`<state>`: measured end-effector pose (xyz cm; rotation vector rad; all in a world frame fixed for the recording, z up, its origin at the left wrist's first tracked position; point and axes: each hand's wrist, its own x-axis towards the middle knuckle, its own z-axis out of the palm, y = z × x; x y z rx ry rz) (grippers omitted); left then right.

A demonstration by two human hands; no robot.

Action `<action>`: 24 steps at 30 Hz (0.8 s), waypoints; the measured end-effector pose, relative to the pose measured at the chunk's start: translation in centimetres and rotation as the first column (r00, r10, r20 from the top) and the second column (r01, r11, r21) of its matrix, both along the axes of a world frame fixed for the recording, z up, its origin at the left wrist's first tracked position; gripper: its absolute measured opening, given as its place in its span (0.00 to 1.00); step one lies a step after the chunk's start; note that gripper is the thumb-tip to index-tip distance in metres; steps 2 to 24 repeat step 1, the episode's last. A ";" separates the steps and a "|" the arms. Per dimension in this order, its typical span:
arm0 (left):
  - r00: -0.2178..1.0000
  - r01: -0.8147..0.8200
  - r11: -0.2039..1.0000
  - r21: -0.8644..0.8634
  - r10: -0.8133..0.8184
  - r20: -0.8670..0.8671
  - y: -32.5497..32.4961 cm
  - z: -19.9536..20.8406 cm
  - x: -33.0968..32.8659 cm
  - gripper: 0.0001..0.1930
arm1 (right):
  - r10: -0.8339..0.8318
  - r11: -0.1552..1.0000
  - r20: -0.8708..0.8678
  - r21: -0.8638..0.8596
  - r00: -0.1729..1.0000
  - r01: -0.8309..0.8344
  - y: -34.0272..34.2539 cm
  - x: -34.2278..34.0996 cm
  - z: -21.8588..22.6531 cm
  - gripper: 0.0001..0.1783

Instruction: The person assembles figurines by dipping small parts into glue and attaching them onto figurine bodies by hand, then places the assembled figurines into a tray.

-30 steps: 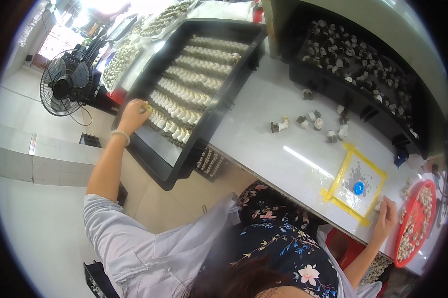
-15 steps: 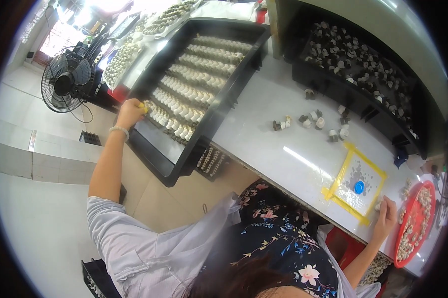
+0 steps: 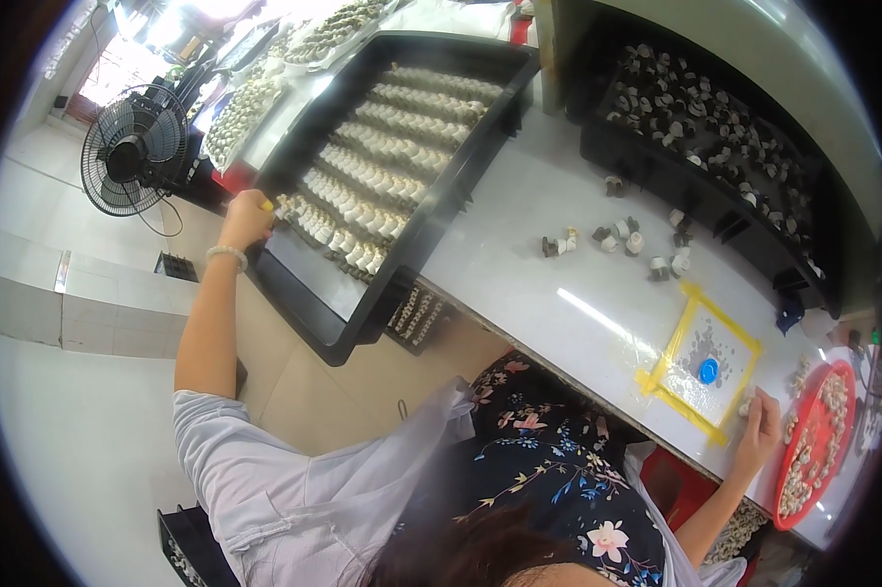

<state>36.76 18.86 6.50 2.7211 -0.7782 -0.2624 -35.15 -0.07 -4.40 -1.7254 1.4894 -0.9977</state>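
My left hand [image 3: 246, 220] is at the left wall of a large black tray [image 3: 335, 344], its fingers curled, with a small yellow patch at the fingertips. Whether anything sits in those fingers is hidden. Just right of them begins the nearest row of small white-and-grey figurines [image 3: 335, 233]; more rows stand behind it. At the table's right side, my right hand [image 3: 760, 432] pinches a small whitish piece [image 3: 745, 407]. Beside it lies a yellow-taped square [image 3: 668, 391] with grey smudges and a blue round cap [image 3: 708, 371].
Several loose figurines [image 3: 619, 235] lie mid-table. A black bin [image 3: 690, 191] of dark-and-white pieces stands behind them. At far right is a red tray [image 3: 789, 497] with small pale pieces. A black fan [image 3: 133, 152] stands at the far left.
My left hand has drawn back slightly left from the end of the nearest figurine row, where a figurine now shows free of the fingers. My right hand stays in place.
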 end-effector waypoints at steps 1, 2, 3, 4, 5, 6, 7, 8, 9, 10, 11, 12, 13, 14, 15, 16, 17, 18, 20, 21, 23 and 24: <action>0.993 0.083 0.997 -0.001 -0.083 0.089 0.5 -0.5 0.5 0.04 | 0.002 1.000 0.001 0.001 1.000 -0.002 0.0 0.1 0.0 0.07; 0.993 0.083 0.997 -0.001 -0.083 0.089 0.5 -0.5 0.5 0.04 | 0.002 1.000 0.001 0.001 1.000 -0.002 0.0 0.1 0.0 0.07; 0.993 0.083 0.997 -0.001 -0.083 0.089 0.5 -0.5 0.5 0.04 | 0.002 1.000 0.001 0.001 1.000 -0.002 0.0 0.1 0.0 0.07; 0.993 0.083 0.997 -0.001 -0.083 0.089 0.5 -0.5 0.5 0.04 | 0.002 1.000 0.001 0.001 1.000 -0.002 0.0 0.1 0.0 0.07; 0.993 0.083 0.997 -0.001 -0.083 0.089 0.5 -0.5 0.5 0.04 | 0.002 1.000 0.001 0.001 1.000 -0.002 0.0 0.1 0.0 0.07; 0.993 0.083 0.997 -0.001 -0.083 0.089 0.5 -0.5 0.5 0.04 | 0.002 1.000 0.001 0.001 1.000 -0.002 0.0 0.1 0.0 0.07; 0.993 0.083 0.997 -0.001 -0.083 0.089 0.5 -0.5 0.5 0.04 | 0.002 1.000 0.001 0.001 1.000 -0.002 0.0 0.1 0.0 0.07; 0.993 0.083 0.997 -0.001 -0.083 0.089 0.5 -0.5 0.5 0.04 | 0.002 1.000 0.001 0.001 1.000 -0.002 0.0 0.1 0.0 0.07; 0.993 0.083 0.997 -0.001 -0.083 0.089 0.5 -0.5 0.5 0.04 | 0.002 1.000 0.001 0.001 1.000 -0.002 0.0 0.1 0.0 0.07; 0.993 0.083 0.997 -0.001 -0.083 0.089 0.5 -0.5 0.5 0.04 | 0.002 1.000 0.001 0.001 1.000 -0.002 0.0 0.1 0.0 0.07; 0.993 0.083 0.997 -0.001 -0.083 0.089 0.5 -0.5 0.5 0.04 | 0.002 1.000 0.001 0.001 1.000 -0.002 0.0 0.1 0.0 0.07; 0.993 0.083 0.997 -0.001 -0.083 0.089 0.5 -0.5 0.5 0.04 | 0.002 1.000 0.001 0.001 1.000 -0.002 0.0 0.1 0.0 0.07; 0.993 0.083 0.997 -0.001 -0.083 0.089 0.5 -0.5 0.5 0.04 | 0.002 1.000 0.001 0.001 1.000 -0.002 0.0 0.1 0.0 0.07; 0.993 0.083 0.997 -0.001 -0.083 0.089 0.5 -0.5 0.5 0.04 | 0.002 1.000 0.001 0.001 1.000 -0.002 0.0 0.1 0.0 0.07; 0.993 0.083 0.997 -0.001 -0.083 0.089 0.5 -0.5 0.5 0.04 | 0.002 1.000 0.001 0.001 1.000 -0.002 0.0 0.1 0.0 0.07; 0.993 0.083 0.997 -0.001 -0.083 0.089 0.5 -0.5 0.5 0.04 | 0.002 1.000 0.001 0.001 1.000 -0.002 0.0 0.1 0.0 0.07; 0.993 0.083 0.997 -0.001 -0.083 0.089 0.5 -0.5 0.5 0.04 | 0.002 1.000 0.001 0.001 1.000 -0.002 0.0 0.1 0.0 0.07; 0.993 0.083 0.997 -0.001 -0.083 0.089 0.5 -0.5 0.5 0.04 | 0.002 1.000 0.001 0.001 1.000 -0.002 0.0 0.1 0.0 0.07; 0.993 0.083 0.997 -0.001 -0.083 0.089 0.5 -0.5 0.5 0.04 | 0.002 1.000 0.001 0.001 1.000 -0.002 0.0 0.1 0.0 0.07; 0.993 0.083 0.997 -0.001 -0.083 0.089 0.5 -0.5 0.5 0.04 | 0.002 1.000 0.001 0.001 1.000 -0.002 0.0 0.1 0.0 0.07; 0.993 0.083 0.997 -0.001 -0.083 0.089 0.5 -0.5 0.5 0.04 | 0.002 1.000 0.001 0.001 1.000 -0.002 0.0 0.1 0.0 0.07; 0.993 0.083 0.997 -0.001 -0.083 0.089 0.5 -0.5 0.5 0.04 | 0.002 1.000 0.001 0.001 1.000 -0.002 0.0 0.1 0.0 0.07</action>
